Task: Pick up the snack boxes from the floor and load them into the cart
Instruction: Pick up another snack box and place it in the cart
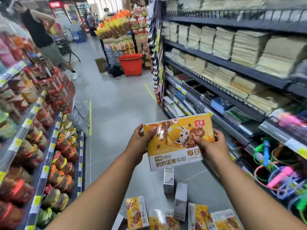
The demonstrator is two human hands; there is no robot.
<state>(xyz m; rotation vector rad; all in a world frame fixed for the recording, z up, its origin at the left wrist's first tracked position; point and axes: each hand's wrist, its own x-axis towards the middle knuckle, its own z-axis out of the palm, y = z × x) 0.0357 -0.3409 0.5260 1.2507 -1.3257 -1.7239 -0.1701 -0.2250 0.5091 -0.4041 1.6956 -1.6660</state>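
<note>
I hold a yellow and white snack box (176,141) in front of me at chest height, its printed face toward me. My left hand (140,143) grips its left edge, thumb on the front. My right hand (210,145) grips its right edge the same way. Below my arms, several more of the same snack boxes (167,213) stand and lie on the grey floor at the bottom of the view. No cart for loading shows near me.
Shelves of packaged food (41,130) line the left, shelves of stacked paper goods (232,63) the right. The grey aisle floor (119,100) runs ahead to a red basket (131,63). A person with a cart (66,42) stands far left.
</note>
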